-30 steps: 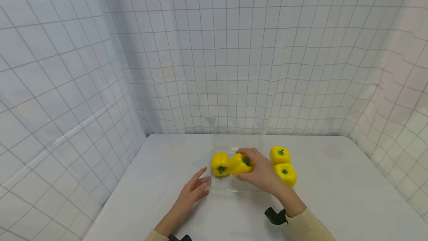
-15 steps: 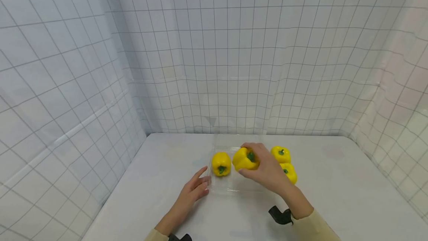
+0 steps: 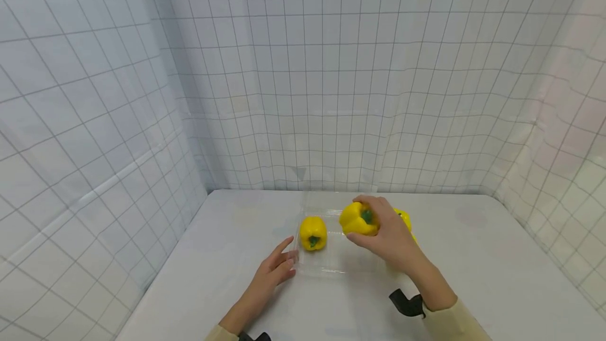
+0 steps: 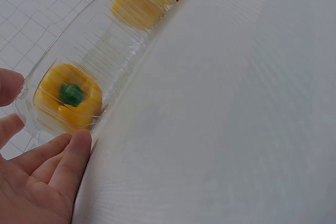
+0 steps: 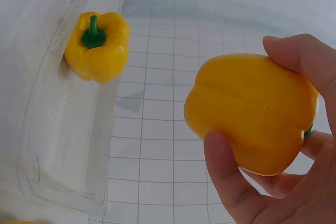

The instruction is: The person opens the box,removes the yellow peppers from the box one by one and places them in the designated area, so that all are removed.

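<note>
In the head view my right hand [image 3: 395, 238] grips a yellow bell pepper [image 3: 354, 218] with thumb and fingers, raised over the right part of a clear plastic container [image 3: 331, 259]. The right wrist view shows this held pepper [image 5: 249, 108] apart from the container. Another yellow bell pepper [image 3: 313, 233] lies in the container's left part, its green stem facing me. At the container's left end rests my left hand [image 3: 271, 278], fingers extended and touching the clear wall; its fingertips [image 4: 80, 140] show low on that wall in the left wrist view.
Beyond the container's right end are further yellow peppers [image 3: 403, 216], mostly hidden by my right hand. The container's clear lid [image 3: 336, 201] lies back toward the rear. A white table [image 3: 227, 241] carries everything, with grid-patterned sheets [image 3: 326, 93] around it.
The right hand has lifted the bell pepper up and to the right, away from the pepper on the left. It now covers more of the peppers at the right. The left hand stays put.
</note>
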Demonstrator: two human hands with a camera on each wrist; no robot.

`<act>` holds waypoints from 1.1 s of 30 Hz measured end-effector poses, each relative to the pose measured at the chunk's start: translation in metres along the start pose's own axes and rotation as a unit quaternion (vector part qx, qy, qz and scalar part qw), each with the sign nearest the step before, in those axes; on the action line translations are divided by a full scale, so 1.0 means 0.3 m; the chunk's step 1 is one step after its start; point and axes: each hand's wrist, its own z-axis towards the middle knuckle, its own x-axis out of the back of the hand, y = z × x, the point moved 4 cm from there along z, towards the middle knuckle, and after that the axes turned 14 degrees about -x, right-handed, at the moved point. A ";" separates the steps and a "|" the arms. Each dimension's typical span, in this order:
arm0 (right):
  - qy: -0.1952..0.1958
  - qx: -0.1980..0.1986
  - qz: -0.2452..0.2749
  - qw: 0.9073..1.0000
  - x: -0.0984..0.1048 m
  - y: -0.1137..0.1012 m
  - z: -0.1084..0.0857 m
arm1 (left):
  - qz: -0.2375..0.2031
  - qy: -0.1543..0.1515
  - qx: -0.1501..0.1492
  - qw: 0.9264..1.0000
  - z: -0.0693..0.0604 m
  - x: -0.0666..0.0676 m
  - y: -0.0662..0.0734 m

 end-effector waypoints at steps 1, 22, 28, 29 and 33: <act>0.002 0.001 -0.001 1.000 0.005 0.000 0.000 | 0.000 0.000 0.000 1.000 0.000 0.000 -0.001; 0.066 0.014 -0.040 0.997 0.136 0.052 0.007 | 0.001 0.005 0.001 1.000 0.004 -0.002 -0.005; 0.070 -0.001 -0.056 0.996 0.175 0.082 0.009 | -0.005 0.007 0.006 1.000 0.004 -0.002 -0.010; 0.071 -0.004 -0.058 0.996 0.181 0.088 0.010 | -0.005 0.007 0.007 1.000 0.005 -0.002 -0.011; 0.076 -0.015 -0.057 0.995 0.204 0.112 0.010 | -0.005 0.007 0.008 1.000 0.006 -0.001 -0.008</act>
